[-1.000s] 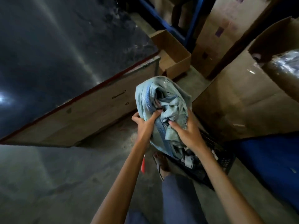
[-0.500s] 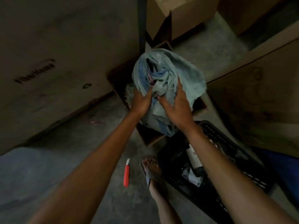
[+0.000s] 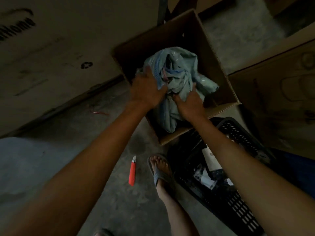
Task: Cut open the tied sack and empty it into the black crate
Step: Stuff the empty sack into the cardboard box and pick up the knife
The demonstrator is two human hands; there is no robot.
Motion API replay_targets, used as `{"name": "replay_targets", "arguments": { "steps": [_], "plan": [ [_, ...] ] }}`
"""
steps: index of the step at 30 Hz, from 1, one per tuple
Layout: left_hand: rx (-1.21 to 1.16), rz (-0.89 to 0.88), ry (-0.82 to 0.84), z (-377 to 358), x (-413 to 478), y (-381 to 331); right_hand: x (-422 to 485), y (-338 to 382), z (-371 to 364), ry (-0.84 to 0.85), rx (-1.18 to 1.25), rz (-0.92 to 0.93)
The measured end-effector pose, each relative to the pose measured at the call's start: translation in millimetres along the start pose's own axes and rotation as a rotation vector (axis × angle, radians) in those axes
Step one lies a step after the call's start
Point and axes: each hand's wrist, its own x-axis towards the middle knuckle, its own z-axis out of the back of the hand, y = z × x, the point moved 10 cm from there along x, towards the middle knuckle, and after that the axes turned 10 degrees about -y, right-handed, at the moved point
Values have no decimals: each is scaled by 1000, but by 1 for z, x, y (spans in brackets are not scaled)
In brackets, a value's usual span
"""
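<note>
The crumpled pale blue-green sack [image 3: 177, 72] sits bunched inside an open cardboard box [image 3: 219, 68] in the middle of the head view. My left hand [image 3: 146, 89] presses on its left side and my right hand [image 3: 189, 103] grips its lower right folds. The black slotted crate [image 3: 238, 132] lies at the lower right, partly behind my right forearm, with white-labelled packets [image 3: 211, 155] inside. A red utility knife [image 3: 132, 171] lies on the concrete floor left of my sandalled foot [image 3: 162, 169].
A large printed cardboard carton [image 3: 51, 57] fills the left side. More cartons [image 3: 279, 86] stand at the right, with something blue [image 3: 296, 164] beyond the crate. A red scrap [image 3: 98, 112] lies on the floor by the left carton. A dark metal post [image 3: 162, 9] rises behind the box.
Both hands have carried the bunched sack forward from above the crate and lowered it into the open cardboard box. The view has tilted down, so the knife and foot now show.
</note>
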Motion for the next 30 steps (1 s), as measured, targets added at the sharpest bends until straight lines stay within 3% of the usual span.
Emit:
{"name": "replay_targets", "arguments": {
  "steps": [3, 6, 10, 14, 18, 23, 30],
  "plan": [
    [-160, -127, -111, 59, -73, -7, -77, 40, 46, -181, -58, 82],
    [-133, -59, -187, 93, -144, 50, -172, 73, 51, -259, -138, 272],
    [-84, 238, -173, 90, -234, 177, -281, 64, -31, -37, -167, 352],
    [37, 347, -100, 49, -312, 298, -346, 4, -132, 135, -367, 283],
    [115, 362, -38, -27, -359, 416, -350, -84, -243, 171, -542, 77],
    [157, 366, -37, -126, -363, 538, -306, -152, -360, -21, -463, -118],
    [122, 378, -161, -189, -333, 605, -257, -189, -419, -262, -465, -252]
  ]
}}
